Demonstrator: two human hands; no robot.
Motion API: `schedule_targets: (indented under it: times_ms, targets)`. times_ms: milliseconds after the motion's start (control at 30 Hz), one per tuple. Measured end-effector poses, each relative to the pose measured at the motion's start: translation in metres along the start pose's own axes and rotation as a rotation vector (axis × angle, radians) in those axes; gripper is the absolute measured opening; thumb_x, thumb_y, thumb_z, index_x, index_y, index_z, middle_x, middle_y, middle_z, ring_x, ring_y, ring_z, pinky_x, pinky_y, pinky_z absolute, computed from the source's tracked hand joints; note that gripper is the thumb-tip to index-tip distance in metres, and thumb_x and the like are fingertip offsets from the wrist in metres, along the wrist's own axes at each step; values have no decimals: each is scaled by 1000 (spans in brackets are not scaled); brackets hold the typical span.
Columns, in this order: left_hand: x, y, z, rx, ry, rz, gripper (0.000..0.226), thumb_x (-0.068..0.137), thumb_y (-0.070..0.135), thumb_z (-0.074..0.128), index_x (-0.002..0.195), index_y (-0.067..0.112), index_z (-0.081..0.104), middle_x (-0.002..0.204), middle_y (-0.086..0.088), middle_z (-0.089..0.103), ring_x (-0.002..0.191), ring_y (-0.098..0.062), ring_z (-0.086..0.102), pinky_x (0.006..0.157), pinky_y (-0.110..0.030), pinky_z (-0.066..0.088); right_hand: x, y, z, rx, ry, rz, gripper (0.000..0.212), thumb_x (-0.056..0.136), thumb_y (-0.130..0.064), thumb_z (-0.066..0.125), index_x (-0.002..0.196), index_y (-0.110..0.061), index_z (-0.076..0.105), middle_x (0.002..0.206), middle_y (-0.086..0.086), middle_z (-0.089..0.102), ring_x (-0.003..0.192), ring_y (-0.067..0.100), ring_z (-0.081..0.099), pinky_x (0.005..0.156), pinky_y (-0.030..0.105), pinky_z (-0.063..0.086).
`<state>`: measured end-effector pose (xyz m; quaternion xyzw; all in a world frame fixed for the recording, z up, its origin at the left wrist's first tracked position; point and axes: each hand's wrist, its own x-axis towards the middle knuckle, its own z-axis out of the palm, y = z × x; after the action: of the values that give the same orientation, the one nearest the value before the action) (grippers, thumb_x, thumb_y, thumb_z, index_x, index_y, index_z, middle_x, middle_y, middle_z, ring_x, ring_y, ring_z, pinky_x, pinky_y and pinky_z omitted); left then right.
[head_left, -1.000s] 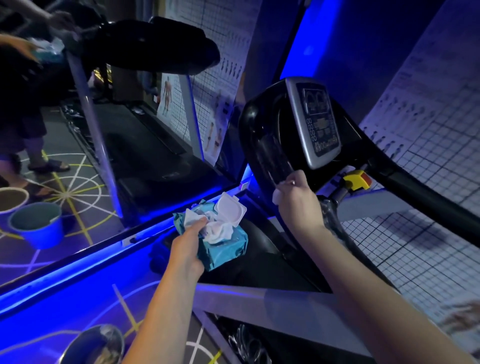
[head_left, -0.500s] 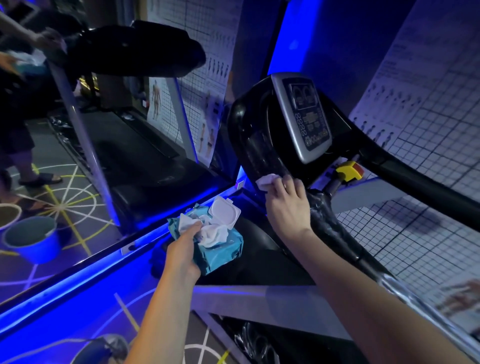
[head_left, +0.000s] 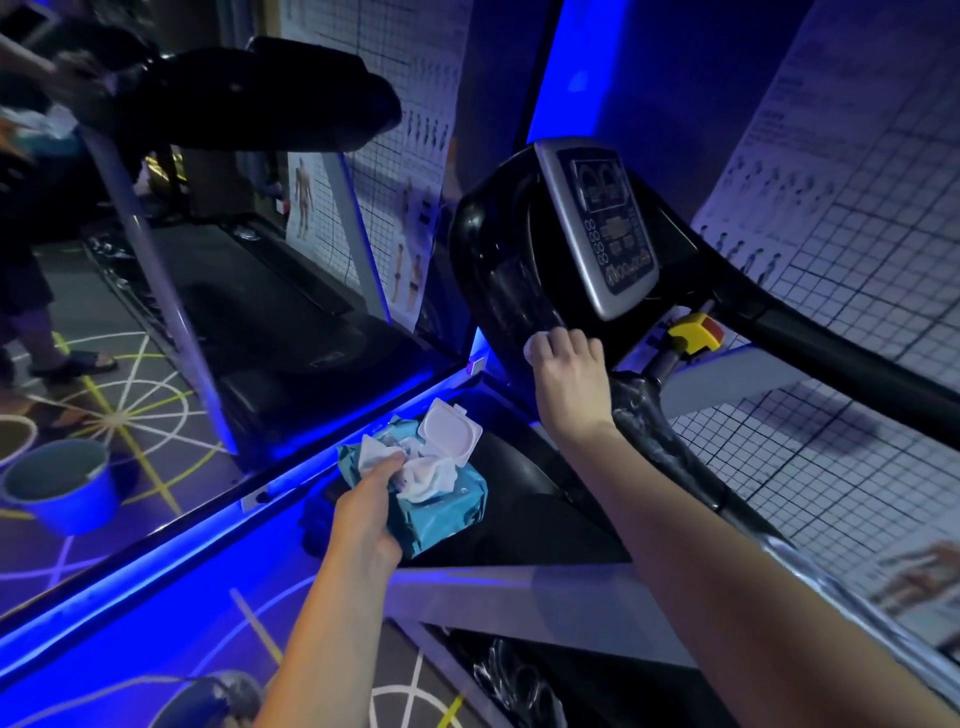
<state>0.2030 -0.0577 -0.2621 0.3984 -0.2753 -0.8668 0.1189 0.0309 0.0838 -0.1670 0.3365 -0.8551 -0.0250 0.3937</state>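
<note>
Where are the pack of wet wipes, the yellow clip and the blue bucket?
pack of wet wipes (head_left: 448, 515): head view, on its teal wrapper.
yellow clip (head_left: 685, 334): head view, on its yellow body.
blue bucket (head_left: 78, 512): head view, on its outer wall.

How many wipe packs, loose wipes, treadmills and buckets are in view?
Wipe pack: 1, in the left hand
Loose wipe: 1, in the right hand
Treadmills: 2
Buckets: 3, one cut off at the left edge
Total: 7
</note>
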Motion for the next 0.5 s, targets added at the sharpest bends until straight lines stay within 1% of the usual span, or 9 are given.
schedule_targets:
  times_ms: [67, 100, 200, 267, 333, 367, 433, 500]
  targets:
    - [2, 0, -6, 12, 6, 4, 11, 96, 19, 77, 93, 11, 71, 98, -17, 78, 80, -32, 76, 59, -40, 63, 11, -9, 2, -14, -5, -39, 35, 73, 1, 71, 106, -8, 64, 87, 10, 61, 80, 33, 56, 71, 41, 39]
    - [3, 1, -8, 13, 9, 9, 11, 96, 20, 77, 92, 11, 71, 100, -17, 78, 82, -33, 76, 61, -40, 63, 14, -14, 3, -17, -21, -56, 38, 72, 0, 71, 108, -7, 65, 88, 10, 61, 80, 34, 57, 71, 41, 41]
    - [8, 3, -11, 15, -4, 17, 11, 96, 21, 77, 93, 13, 70, 105, -17, 79, 89, -34, 77, 73, -46, 63, 7, -19, 8, 19, -77, -42, 30, 65, 4, 72, 94, -2, 70, 90, 12, 61, 82, 35, 56, 73, 41, 45]
    - [9, 4, -9, 17, -9, 18, 10, 96, 21, 77, 95, 13, 71, 104, -16, 80, 90, -34, 77, 74, -47, 63, -10, -17, 11, 89, -98, 35, 27, 69, 5, 64, 95, -2, 70, 96, 12, 59, 86, 35, 53, 77, 42, 43]
    - [11, 2, -7, 27, -13, 20, 10, 96, 21, 77, 96, 12, 71, 103, -15, 79, 88, -33, 77, 74, -47, 62, -32, -12, 10, 166, -87, 101, 34, 73, 1, 51, 101, -4, 69, 103, 10, 58, 90, 33, 50, 82, 43, 42]
    - [12, 0, -5, 35, -18, 17, 10, 96, 21, 77, 97, 12, 72, 104, -16, 79, 88, -33, 77, 76, -48, 63, -44, -9, 9, 190, -64, 133, 36, 73, 0, 50, 103, -6, 69, 105, 8, 58, 92, 32, 49, 84, 42, 40]
    - [16, -5, -3, 49, -25, 12, 12, 96, 21, 77, 100, 10, 73, 107, -17, 79, 90, -34, 76, 85, -52, 62, -68, 0, 1, 235, 9, 225, 37, 73, -1, 59, 107, -11, 70, 110, 5, 60, 95, 30, 49, 85, 37, 32]
    - [22, -11, -2, 58, -26, -1, 12, 96, 21, 77, 98, 10, 73, 109, -18, 78, 92, -35, 76, 93, -55, 60, -90, 7, -9, 265, 108, 347, 36, 79, -5, 60, 111, -15, 72, 112, 2, 63, 99, 27, 50, 86, 36, 31]
